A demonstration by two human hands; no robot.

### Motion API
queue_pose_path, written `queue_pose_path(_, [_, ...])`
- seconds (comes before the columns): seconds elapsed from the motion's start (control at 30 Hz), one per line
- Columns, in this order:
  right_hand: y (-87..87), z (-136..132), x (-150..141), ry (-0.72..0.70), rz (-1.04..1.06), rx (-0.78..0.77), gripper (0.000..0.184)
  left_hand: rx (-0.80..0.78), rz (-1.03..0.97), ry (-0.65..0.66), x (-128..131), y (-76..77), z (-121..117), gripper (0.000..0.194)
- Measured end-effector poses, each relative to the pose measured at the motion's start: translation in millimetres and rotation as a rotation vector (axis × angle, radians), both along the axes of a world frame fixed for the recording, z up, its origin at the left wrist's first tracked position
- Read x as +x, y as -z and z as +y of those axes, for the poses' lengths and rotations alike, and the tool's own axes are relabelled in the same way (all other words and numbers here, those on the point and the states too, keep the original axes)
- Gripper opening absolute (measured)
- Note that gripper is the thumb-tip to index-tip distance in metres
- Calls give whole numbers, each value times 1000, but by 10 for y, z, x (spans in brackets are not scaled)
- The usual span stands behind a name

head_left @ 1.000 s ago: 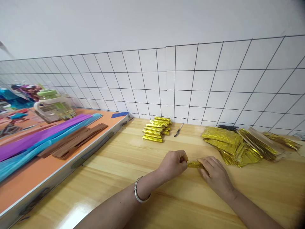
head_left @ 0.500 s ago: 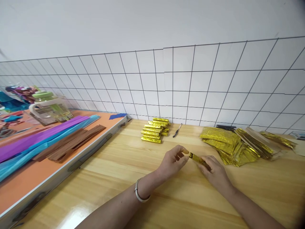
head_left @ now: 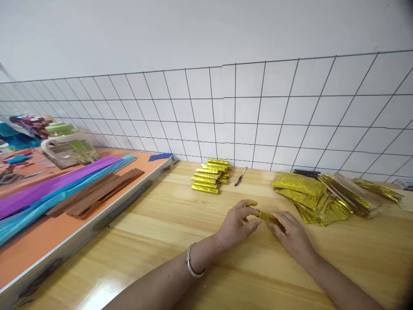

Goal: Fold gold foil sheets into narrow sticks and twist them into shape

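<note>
A narrow folded gold foil strip (head_left: 266, 216) is held low over the wooden table by my right hand (head_left: 292, 237). The fingers and thumb pinch its right part and hide that end. My left hand (head_left: 237, 224) is at the strip's other end, a fingertip touching or almost touching it. Its thumb and fingers are spread, with nothing gripped between them. Farther back stands a staggered pile of similar folded gold strips (head_left: 206, 181). To the right of my hands lies a spread of flat gold foil sheets (head_left: 300, 189).
A pen (head_left: 240, 177) lies behind my hands. Clear packaging with gold foil (head_left: 348, 196) is at the right. On the left, an orange board (head_left: 129, 189) carries brown strips (head_left: 103, 193), purple (head_left: 64, 176) and blue material, and a green-lidded jug (head_left: 72, 144). A white gridded wall (head_left: 245, 112) closes the back.
My left hand has shifted slightly right, its fingers spreading and reaching the strip's near end. The right hand keeps its hold, and the strip lies a little flatter.
</note>
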State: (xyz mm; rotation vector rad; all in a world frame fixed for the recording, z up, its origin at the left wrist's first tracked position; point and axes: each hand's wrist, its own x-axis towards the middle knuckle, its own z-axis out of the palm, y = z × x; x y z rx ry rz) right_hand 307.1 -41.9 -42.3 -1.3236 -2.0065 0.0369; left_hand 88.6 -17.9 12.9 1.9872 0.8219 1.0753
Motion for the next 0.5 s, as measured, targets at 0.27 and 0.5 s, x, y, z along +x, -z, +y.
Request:
queue_pose_path(0.27, [25,1,-14,-17,-83,30,29,-97,30,-85,17,42,31,9])
queue_pose_path(0.5, [15,-7,-40,13,-92,16,29,-118,-101,-162,71,179,45,9])
